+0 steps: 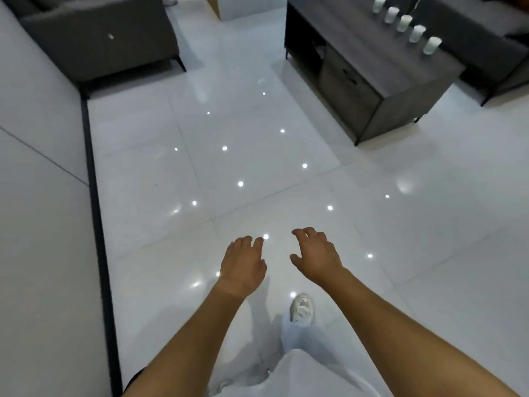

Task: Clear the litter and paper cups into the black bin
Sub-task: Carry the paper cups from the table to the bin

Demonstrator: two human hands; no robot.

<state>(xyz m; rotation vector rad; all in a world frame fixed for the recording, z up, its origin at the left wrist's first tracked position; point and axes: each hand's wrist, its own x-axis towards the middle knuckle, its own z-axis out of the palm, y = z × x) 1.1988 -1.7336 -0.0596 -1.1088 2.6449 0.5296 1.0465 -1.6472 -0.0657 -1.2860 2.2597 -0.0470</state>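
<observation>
Both arms reach forward over a glossy white tiled floor dotted with reflected ceiling lights. The left hand is palm down with its fingers loosely extended and close together, holding nothing. The right hand is also palm down, fingers spread and slightly bent, thumb out to the side, holding nothing. The two hands hang side by side, apart from each other, touching no object.

Five white paper cups stand upright in a row along the far right edge of a dark grey low table, running from its far corner toward its near right corner. They are near one another but not touching, and well apart from both hands. The table has an open shelf at its left end and a closed front beside it. Behind the table's right edge sits dark grey seating, partly cut by the frame.

At the upper left stands a dark grey sofa on thin legs. A white wall with a dark baseboard runs down the left side.

Below the hands, a white shoe steps on the floor, with pale trousers above it. No bin or loose litter can be made out.
</observation>
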